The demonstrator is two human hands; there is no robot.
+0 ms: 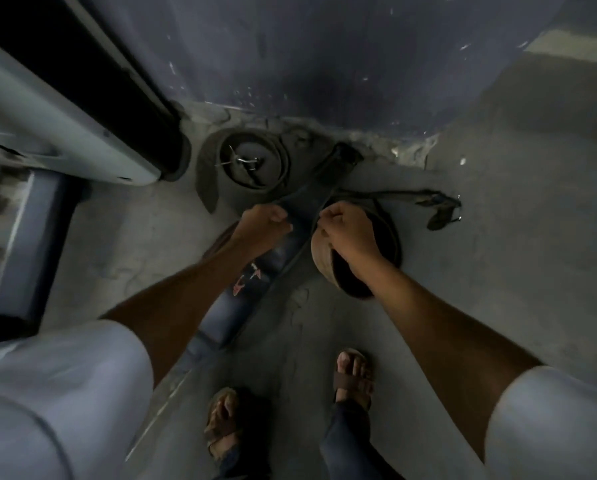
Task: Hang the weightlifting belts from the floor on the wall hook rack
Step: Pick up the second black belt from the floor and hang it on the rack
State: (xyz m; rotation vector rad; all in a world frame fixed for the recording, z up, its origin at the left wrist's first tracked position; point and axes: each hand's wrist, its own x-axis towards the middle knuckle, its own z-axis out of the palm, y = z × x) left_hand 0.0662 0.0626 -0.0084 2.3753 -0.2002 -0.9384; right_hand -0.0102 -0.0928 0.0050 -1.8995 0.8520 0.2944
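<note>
- Left hand (262, 225): fingers curled tight on the left edge of the long belt (272, 261), holding it
- Right hand (347, 233): fingers curled, pinching the opposite edge; knuckles hide the exact wrap
- Long belt lies between the two sets of fingers and touches both
- Its long axis is diagonal, from behind the fingers on the person's left to ahead of them on the right, toward the wall (324, 64) base
- The hands sit level across its width, so neither is nearer; it's a two-hand grab about midway along
- Far end ahead of the fingers looks to be resting on the floor (463, 254), near end trailing back past the left arm
- Brown belt (319, 258): coiled, directly under the right wrist, not held
- Grey coil (252, 164): ahead-left of the left fingers, apart from them
- Thin strap (404, 195): runs off right from just ahead of the right fingers, buckle at its far end
- Hook rack not in view
- Judged next: lift straight up; both long ends will hang and may drag across the coils
</note>
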